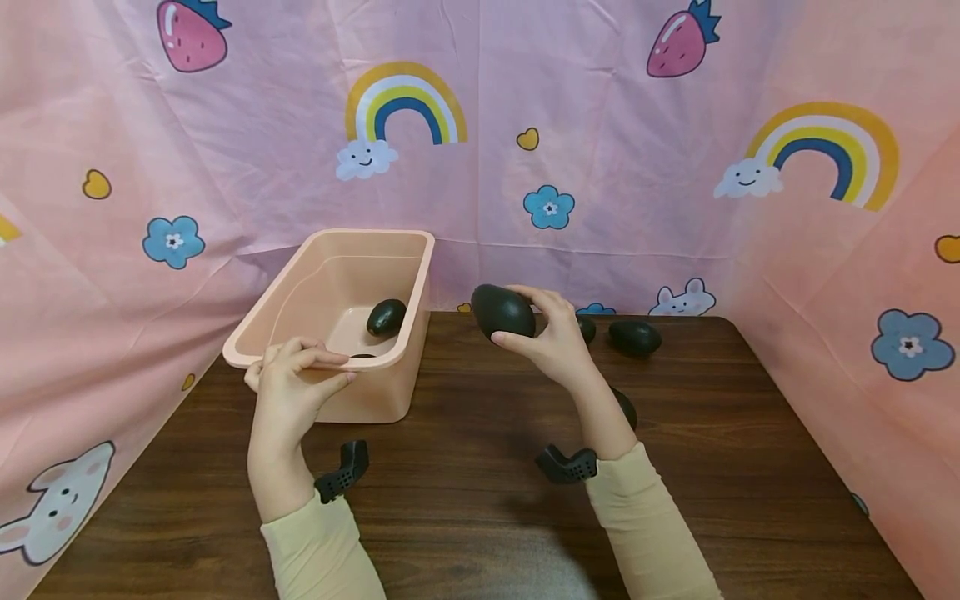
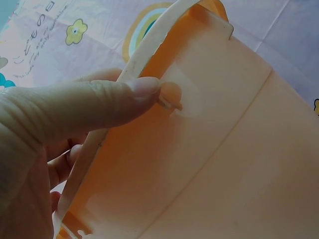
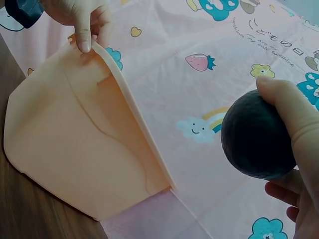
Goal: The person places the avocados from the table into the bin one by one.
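Observation:
My right hand (image 1: 551, 337) holds a dark green avocado (image 1: 501, 311) above the table, to the right of a peach plastic bin (image 1: 420, 333). In the right wrist view the same avocado (image 3: 256, 137) sits between thumb and fingers. With thumb and fingers my left hand (image 1: 288, 392) pinches the bin's near rim; the left wrist view shows the thumb (image 2: 124, 97) on the outside of that rim. Inside the bin lies one avocado (image 1: 386, 318), and the dark edge of another shows just behind the near rim.
Right of the bin, an avocado (image 1: 635, 337) rests near the table's back edge. Another avocado (image 1: 587, 328) is partly hidden behind my right hand, and a third avocado (image 1: 625, 407) behind my forearm. A printed cloth (image 1: 480, 192) hangs around the brown wooden table (image 1: 465, 500).

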Motion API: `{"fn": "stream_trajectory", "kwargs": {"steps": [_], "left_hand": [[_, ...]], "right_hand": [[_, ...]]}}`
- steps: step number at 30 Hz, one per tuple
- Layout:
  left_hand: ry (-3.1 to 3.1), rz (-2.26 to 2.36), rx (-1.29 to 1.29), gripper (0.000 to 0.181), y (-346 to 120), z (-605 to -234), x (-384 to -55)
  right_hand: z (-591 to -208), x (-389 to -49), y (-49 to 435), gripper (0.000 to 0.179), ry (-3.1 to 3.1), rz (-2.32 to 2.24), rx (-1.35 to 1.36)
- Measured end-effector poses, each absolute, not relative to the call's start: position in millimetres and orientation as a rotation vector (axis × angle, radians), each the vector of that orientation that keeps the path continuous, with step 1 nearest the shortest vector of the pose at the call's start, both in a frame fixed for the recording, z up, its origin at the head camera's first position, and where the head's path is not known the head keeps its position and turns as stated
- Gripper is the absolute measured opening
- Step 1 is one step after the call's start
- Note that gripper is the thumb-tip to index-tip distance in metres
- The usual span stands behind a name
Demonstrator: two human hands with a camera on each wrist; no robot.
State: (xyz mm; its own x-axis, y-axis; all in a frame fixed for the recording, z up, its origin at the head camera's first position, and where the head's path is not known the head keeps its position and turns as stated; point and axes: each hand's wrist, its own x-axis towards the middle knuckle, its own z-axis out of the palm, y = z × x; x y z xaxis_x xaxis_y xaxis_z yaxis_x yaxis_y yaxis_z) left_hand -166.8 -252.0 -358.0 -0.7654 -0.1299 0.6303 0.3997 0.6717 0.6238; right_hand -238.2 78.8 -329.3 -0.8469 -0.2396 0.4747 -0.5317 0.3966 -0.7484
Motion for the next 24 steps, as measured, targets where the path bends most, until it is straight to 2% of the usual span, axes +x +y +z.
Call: {"fn": "stream_trajectory", "kwargs": {"steps": [24], "left_hand": [[-2.215,-1.043,-0.204,0.024,-250,-358,-166]], "right_hand": [[-325,-245,53,0.062,-2.394,1.321,0.752]]}}
